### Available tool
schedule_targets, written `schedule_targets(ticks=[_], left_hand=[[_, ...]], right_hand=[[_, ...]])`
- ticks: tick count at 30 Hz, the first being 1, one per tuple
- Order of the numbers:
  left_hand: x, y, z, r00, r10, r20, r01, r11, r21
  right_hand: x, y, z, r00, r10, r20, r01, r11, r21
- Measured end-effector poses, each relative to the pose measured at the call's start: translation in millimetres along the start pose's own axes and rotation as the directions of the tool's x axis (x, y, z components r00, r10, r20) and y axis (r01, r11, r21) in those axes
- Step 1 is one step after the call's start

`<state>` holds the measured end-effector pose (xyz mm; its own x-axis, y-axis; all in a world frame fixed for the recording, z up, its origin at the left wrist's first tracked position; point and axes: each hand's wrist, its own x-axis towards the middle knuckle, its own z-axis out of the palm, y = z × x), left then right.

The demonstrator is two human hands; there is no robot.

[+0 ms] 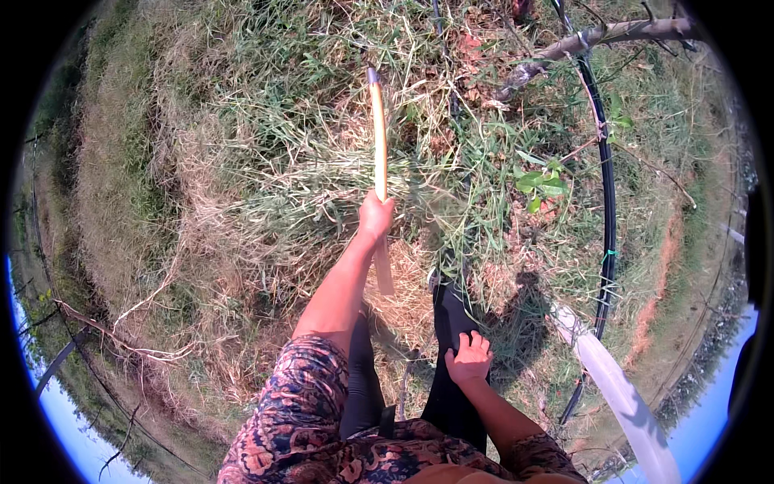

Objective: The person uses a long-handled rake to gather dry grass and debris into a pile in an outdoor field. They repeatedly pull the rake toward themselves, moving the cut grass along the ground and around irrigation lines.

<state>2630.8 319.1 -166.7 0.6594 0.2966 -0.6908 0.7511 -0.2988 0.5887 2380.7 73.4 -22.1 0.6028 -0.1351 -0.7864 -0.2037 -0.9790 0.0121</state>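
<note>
My left hand [376, 216] is closed around the pale yellow wooden handle [380, 137] of a long tool, held out in front of me. Its far end has a dark tip [372, 76], and a flat, blurred brownish length shows below my fist beside the forearm. What kind of tool it is does not show clearly. Cut-looking grass [306, 189] lies in a loose heap around and under the handle. Beside my right thigh, my right hand [470, 359] has its fingers apart, slightly bent, and holds nothing.
To the right, black hoses [606, 210] run along the ground near a leafy green sprig [542, 184]. A bare branch [621, 32] crosses the upper right. A pale trunk or post [613, 379] rises at lower right, and dry twigs [145, 351] lie on the left.
</note>
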Motion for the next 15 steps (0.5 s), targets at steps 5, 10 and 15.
schedule_targets(ticks=[5,10,15], left_hand=[[-197,-178,-32,0.963,-0.138,0.233,-0.006,0.849,0.529],[-204,-176,-126,0.975,-0.091,0.202,-0.06,0.77,0.636],[-190,-150,-106,0.992,0.003,0.125,-0.076,0.809,0.582]], right_hand=[[-1,12,0,0.996,0.087,-0.027,-0.087,0.996,0.018],[-1,9,-4,0.997,0.072,-0.024,-0.07,0.996,0.06],[1,7,-5,0.997,0.079,0.007,-0.079,0.995,0.066]])
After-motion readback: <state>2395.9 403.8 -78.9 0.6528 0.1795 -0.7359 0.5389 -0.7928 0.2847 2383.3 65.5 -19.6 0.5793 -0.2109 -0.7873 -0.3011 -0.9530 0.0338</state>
